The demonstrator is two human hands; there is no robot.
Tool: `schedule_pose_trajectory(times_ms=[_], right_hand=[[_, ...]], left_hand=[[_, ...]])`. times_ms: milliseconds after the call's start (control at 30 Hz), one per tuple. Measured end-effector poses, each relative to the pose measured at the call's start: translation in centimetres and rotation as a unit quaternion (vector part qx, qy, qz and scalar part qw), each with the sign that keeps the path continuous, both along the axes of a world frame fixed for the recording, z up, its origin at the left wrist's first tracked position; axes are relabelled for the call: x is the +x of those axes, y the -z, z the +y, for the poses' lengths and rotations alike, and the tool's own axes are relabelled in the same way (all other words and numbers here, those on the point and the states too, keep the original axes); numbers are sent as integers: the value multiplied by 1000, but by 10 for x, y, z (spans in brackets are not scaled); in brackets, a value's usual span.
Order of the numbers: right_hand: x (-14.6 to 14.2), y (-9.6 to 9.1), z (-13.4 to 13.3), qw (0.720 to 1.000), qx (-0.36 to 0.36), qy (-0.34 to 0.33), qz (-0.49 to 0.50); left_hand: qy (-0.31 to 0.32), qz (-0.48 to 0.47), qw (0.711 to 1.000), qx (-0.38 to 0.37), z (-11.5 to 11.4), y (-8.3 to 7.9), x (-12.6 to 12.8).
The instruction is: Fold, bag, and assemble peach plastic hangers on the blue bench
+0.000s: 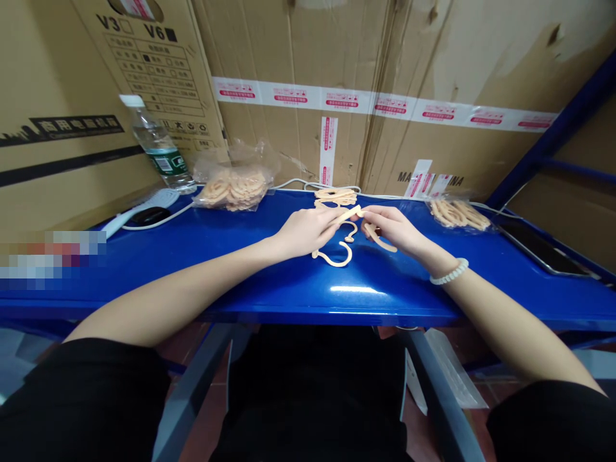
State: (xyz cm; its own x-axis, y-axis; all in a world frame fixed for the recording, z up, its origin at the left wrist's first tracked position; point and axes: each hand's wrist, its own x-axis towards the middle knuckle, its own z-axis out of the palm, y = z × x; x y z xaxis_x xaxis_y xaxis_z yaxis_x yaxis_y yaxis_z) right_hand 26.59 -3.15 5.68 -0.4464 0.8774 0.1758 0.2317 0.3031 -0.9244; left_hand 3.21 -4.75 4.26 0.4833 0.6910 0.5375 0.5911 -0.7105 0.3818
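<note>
My left hand (304, 232) is closed on a beige, curved flat strip (349, 214) above the blue table (289, 292). At that strip's right end, the fingertips of my right hand (395, 230) pinch it too. Another curved beige piece (382, 240) sticks out below my right fingers; whether it joins the strip is hidden. On the table under my hands lie a hook-shaped beige piece (337, 262) and a second hook-shaped piece (353, 231), partly covered. Just behind my hands sits a small pile of similar beige pieces (335, 196).
Clear bags of beige pieces lie at left (233, 189) and right (459, 213). A water bottle (161, 151), a black mouse (151, 216) and a white keyboard-like object (144, 206) stand left. A phone (541, 247) lies right. Cardboard boxes (298, 45) wall the back.
</note>
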Motion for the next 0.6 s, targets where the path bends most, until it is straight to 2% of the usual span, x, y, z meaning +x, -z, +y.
schedule_pose_trajectory(times_ms=[167, 267, 500, 600], right_hand=[[-1, 3, 0, 995, 16, -82, -47], [-3, 1, -4, 992, 4, -107, -68], [-2, -2, -11, 988, 19, -96, -116], [-4, -1, -12, 987, 58, -70, -134]], left_hand=[[-57, 77, 994, 48, -2, 9, 3], [-64, 63, 995, 46, -1, 13, 5], [-61, 30, 998, 13, -5, 12, 9], [-65, 46, 997, 17, -6, 11, 9]])
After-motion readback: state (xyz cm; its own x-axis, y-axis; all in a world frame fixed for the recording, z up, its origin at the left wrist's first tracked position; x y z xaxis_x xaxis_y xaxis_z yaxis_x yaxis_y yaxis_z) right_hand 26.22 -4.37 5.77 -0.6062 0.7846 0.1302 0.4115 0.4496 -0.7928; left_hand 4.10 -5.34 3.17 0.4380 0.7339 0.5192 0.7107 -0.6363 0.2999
